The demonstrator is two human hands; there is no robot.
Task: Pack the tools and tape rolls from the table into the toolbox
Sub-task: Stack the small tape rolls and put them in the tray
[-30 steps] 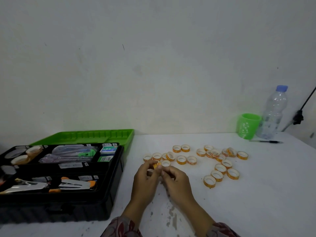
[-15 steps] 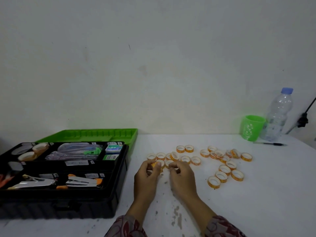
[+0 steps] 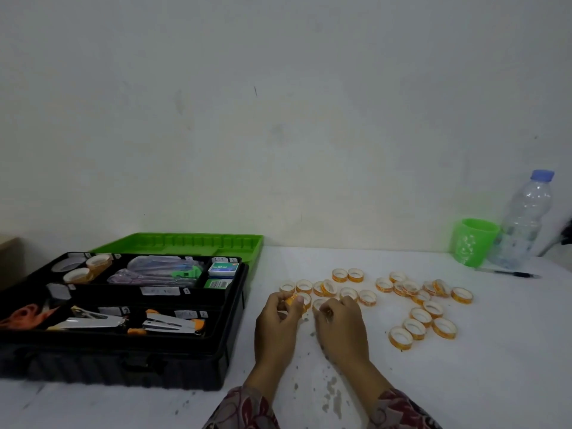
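Where hands (image 3: 278,320) curl, tape roll (image 3: 292,300) half-hidden

Plain workroom: white table (image 3: 464,382), bare wall (image 3: 278,119)

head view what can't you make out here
All in the head view:
- right hand: its curled fingers face away, so whether they hold anything is hidden by the hand's back.
- tape roll pinched by the left hand: mostly covered by the fingers.
- toolbox labels: too small and blurred to read.
- orange-handled tool: cut off by the left edge.
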